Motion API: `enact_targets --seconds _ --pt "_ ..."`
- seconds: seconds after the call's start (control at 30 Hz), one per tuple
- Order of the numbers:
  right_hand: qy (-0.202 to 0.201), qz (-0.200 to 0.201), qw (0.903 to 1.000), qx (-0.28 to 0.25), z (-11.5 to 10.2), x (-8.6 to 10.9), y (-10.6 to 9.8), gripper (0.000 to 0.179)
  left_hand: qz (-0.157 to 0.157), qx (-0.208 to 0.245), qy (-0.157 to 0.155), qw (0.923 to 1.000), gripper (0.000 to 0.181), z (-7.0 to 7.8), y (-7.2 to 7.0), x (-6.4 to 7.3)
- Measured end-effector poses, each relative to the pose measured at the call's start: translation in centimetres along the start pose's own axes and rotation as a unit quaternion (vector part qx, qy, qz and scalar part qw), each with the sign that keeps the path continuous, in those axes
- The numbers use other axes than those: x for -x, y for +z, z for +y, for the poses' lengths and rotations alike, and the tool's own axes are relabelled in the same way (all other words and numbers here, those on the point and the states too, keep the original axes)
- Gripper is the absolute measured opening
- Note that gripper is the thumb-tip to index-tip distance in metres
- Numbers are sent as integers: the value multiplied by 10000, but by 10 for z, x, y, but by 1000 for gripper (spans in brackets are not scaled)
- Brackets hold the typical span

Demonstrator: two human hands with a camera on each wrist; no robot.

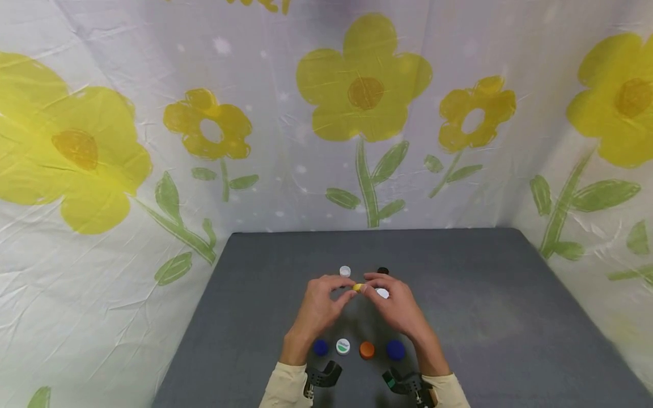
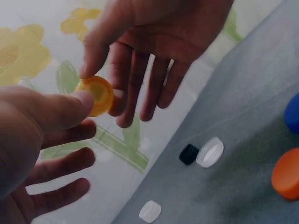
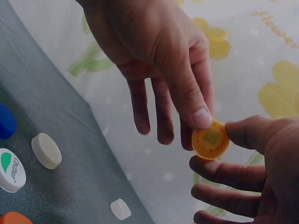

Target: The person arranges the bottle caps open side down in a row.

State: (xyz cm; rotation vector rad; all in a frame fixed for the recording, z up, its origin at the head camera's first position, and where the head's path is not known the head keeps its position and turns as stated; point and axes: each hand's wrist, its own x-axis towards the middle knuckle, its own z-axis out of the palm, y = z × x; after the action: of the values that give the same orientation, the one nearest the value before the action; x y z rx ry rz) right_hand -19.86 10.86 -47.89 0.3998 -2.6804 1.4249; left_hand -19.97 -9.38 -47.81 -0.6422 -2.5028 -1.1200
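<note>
Pinched yellow cap [image 1: 358,287] approx. centre of head frame, apparently above the table [image 1: 459,306]. Gripped it w/ left hand [image 1: 320,303], thumb on front, and also w/ right hand [image 1: 400,306], thumb + finger at rim. Prob. used tips only b/c of small size, w/ spare fingers spread off it; prob. shared the hold for steadiness. Set out small blue cap [image 1: 320,347], printed white cap [image 1: 343,346], orange cap [image 1: 367,350] and big blue cap [image 1: 395,349] apart in a row, lower middle of head frame, likely for easy sight.

Saw yellow cap as full disc in both wrist views, only as a sliver in head view. In left-wrist view, lower centre, saw black cap [image 2: 188,154] right beside wide white cap [image 2: 210,152]; in head view, found same pair partly behind right hand. In right-wrist view, lower left, read "Cestbon" + green leaf on printed white cap, v. small in head view. Noticed off-white cap [image 3: 46,150] there too, mid left; couldn't match it for sure elsewhere.
</note>
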Motion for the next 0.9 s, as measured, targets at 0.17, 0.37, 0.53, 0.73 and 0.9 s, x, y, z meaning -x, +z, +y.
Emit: enact_targets --seconds 0.17,0.37,0.53,0.73,0.9 --pt "-173 200 9996 -117 1 -1 0 30 -230 744 -621 9950 14 0 -2 0" --pt "-602 668 9959 71 -3 -3 -1 23 -225 1413 -1163 9828 17 -2 -5 0" --pt "-1215 823 9887 320 -8 -4 -3 38 -225 2451 -1648 9551 22 -3 -10 -2" --pt "-1746 903 9796 413 -11 -7 -1 44 -371 3216 -2006 9247 28 -3 -14 -5" --pt "-1935 924 9753 537 -12 -7 0 38 -555 3224 -2092 9215 30 0 -15 -4"
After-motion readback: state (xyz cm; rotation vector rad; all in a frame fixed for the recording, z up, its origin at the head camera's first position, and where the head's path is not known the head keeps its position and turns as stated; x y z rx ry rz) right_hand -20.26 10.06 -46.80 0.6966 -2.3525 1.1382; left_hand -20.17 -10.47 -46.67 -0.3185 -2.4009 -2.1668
